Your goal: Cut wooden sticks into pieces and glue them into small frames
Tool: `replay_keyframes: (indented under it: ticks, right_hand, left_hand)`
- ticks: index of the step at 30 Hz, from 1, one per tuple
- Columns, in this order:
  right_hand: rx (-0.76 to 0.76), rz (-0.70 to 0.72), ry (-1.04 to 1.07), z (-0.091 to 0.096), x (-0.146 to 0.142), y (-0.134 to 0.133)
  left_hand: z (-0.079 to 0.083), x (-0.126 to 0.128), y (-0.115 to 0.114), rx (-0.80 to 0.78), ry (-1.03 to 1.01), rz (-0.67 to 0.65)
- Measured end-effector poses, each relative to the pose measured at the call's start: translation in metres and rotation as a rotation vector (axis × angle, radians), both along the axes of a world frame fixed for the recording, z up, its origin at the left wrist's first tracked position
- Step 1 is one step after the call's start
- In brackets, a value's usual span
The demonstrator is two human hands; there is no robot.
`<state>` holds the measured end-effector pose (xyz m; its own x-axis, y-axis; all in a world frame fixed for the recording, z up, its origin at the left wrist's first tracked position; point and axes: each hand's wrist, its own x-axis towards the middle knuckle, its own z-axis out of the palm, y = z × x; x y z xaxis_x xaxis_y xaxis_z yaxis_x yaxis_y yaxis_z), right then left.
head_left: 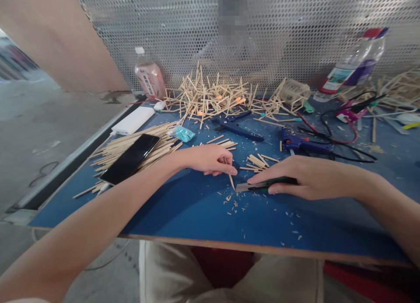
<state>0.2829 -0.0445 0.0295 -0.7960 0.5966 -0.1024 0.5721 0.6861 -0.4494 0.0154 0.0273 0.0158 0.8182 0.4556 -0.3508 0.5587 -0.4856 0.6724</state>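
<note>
My left hand (215, 160) pinches a short thin wooden stick (232, 181), its lower end slanting down toward the tabletop. In my right hand (295, 177) is a dark-handled utility knife (262, 185), my index finger stretched along its top. Its blade (242, 187) points left, close to the stick's tip; whether they touch I cannot tell. Pale wood shavings (234, 203) lie scattered below both hands. Behind my right hand sits a small pile of short sticks (257, 161), and more cut pieces (226, 143) lie just beyond my left hand.
Left on the blue table (183, 220) are long sticks (157, 132) under a black phone (131, 158), and a white power bank (134, 120). Farther back are blue pliers (241, 129), a blue glue gun (305, 144) with cables, tangled sticks (210, 95) and bottles (149, 78) by a perforated metal panel (183, 27).
</note>
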Motion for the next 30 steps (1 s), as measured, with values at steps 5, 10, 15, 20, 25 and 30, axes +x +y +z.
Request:
replay_keyframes:
  ticks: [5,10,15,20,25,30]
  right_hand:
    - [0.022,0.02,-0.04,-0.007,0.004,0.007]
    - [0.074,0.003,-0.033,-0.011,0.004,0.007]
    - [0.111,0.011,-0.021,-0.009,0.0,0.004]
    - [0.103,0.019,-0.042,-0.007,-0.002,0.003]
    - [0.004,0.052,-0.06,-0.004,-0.004,0.001]
    - [-0.047,0.054,-0.023,-0.003,-0.005,0.001]
  left_hand:
    - [0.001,0.001,-0.001,0.018,0.002,-0.003]
    - [0.002,0.001,-0.003,0.057,0.006,0.001]
    - [0.0,-0.001,-0.001,0.037,-0.016,-0.014]
    - [0.0,0.0,-0.001,0.034,-0.035,-0.019]
    - [0.002,-0.001,-0.001,0.01,-0.011,-0.007]
    - [0.002,0.001,-0.005,0.056,0.025,0.052]
